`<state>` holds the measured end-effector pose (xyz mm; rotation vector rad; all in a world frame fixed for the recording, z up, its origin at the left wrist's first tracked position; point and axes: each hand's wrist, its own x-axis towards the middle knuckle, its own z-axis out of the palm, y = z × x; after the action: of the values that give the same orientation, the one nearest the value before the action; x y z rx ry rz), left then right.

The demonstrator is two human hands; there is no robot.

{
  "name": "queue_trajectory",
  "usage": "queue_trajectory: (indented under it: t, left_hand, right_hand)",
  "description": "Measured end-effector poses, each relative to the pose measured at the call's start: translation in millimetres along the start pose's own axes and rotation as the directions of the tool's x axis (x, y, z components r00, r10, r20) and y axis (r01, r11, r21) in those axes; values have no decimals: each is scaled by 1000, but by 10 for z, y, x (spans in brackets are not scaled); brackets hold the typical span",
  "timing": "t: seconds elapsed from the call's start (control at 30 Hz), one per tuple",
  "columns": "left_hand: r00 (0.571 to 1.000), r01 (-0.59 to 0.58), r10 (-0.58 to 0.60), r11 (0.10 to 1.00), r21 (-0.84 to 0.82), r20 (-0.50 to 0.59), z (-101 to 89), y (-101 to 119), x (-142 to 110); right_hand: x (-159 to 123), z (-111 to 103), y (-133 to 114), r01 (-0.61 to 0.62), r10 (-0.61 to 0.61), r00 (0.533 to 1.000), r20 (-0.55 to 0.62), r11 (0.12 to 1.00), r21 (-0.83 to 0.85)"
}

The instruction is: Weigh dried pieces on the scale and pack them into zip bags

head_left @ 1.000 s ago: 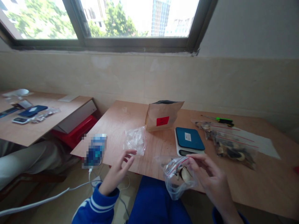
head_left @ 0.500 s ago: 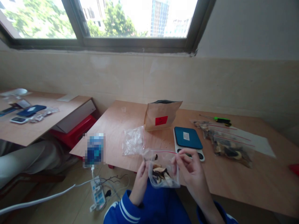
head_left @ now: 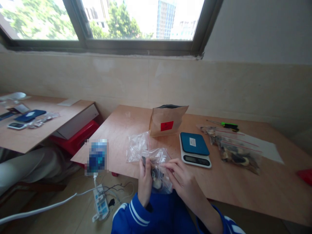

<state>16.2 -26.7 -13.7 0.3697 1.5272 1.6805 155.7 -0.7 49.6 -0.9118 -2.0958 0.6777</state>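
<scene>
Fingers pinch a clear bag holding, apparently, dark-and-pale pieces.

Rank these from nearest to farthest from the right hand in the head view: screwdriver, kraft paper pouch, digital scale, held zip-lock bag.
1. Zip-lock bag: touching the right hand, on its left.
2. Digital scale: on the table, just beyond the hand.
3. Kraft paper pouch: farther back, left of the scale.
4. Screwdriver: toward the back right.
</scene>
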Motion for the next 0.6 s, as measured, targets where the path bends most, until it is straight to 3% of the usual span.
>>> queue_trajectory:
  t: [0.1, 0.2, 0.3, 0.43, 0.6]
  left_hand:
    - [997, -57, 55, 998, 33, 51, 49, 14, -3]
    - [968, -195, 179, 978, 80, 177, 100, 98, -32]
    - [950, -264, 233, 956, 132, 210, 146, 170, -26]
    - [965, -225, 194, 959, 174, 176, 220, 192, 64]
    - [969, -207, 176, 961, 185, 171, 370, 141, 253]
  right_hand:
    - [46, 28, 1, -34, 16, 984, 179, 994, 103]
    - [88, 81, 94, -58, 8, 966, 257, 980, 188]
    - [130, 175, 231, -114, 55, 973, 224, 958, 263]
    - [202, 265, 359, -230, 187, 971, 150, 905, 357]
    - [313, 226, 423, -248, 215, 968, 133, 905, 345]
